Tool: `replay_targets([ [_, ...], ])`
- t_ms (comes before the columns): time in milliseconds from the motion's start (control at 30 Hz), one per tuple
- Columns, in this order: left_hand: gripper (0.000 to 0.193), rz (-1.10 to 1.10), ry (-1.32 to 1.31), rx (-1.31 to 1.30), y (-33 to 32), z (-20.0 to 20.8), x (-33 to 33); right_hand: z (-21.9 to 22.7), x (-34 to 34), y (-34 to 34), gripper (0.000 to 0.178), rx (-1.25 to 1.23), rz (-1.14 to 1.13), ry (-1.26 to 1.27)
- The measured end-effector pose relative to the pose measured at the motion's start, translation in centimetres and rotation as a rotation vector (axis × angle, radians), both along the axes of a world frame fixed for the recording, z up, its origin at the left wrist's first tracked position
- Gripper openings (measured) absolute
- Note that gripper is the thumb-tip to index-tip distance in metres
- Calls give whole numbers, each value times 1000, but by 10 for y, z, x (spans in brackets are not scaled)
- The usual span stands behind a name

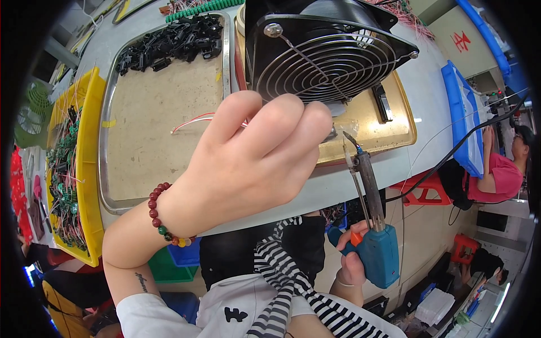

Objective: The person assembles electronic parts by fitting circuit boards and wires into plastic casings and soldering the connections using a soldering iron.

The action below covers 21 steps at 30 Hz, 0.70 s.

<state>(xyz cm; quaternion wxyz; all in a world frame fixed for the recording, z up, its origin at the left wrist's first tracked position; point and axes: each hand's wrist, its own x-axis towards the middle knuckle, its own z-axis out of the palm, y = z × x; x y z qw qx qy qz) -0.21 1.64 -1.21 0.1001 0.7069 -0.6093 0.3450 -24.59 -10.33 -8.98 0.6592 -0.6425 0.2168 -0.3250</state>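
Observation:
My left hand (pixel 253 141) is closed, back of the hand up, over the gap between two trays. Thin red and white wires (pixel 194 119) stick out from behind its fingers; what sits at its fingertips is hidden. In my right hand (pixel 352 267) is a teal soldering gun (pixel 382 256) with an orange trigger, gripped by the handle. Its tip and the thin feed tube beside it point up, just right of my left knuckles. Beyond them a black fan (pixel 321 62) with a wire guard stands over a gold-coloured tray (pixel 403 121).
A steel-rimmed tray (pixel 169 146) at left holds a heap of small black parts (pixel 174 45). A yellow bin (pixel 93 141) of wired green boards stands left of it. A black part (pixel 382 103) lies in the gold tray. A cable (pixel 451 152) hangs at right, near a blue bin (pixel 465 121) and a seated person.

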Motion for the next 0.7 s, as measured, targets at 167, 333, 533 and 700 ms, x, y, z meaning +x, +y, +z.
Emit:
replay_targets([
  [167,31,52,57,-72,4,6,-9,1,0,0,50,-21,7,-6],
  [333,23,39,212,35,6,5,-4,1,0,1,40,-56,-2,2],
  [533,19,7,268,-14,5,-1,-1,-6,-3,-6,30,-186,47,63],
  [700,18,-10,251,-42,5,-2,0,7,10,-3,28,-253,18,79],
])
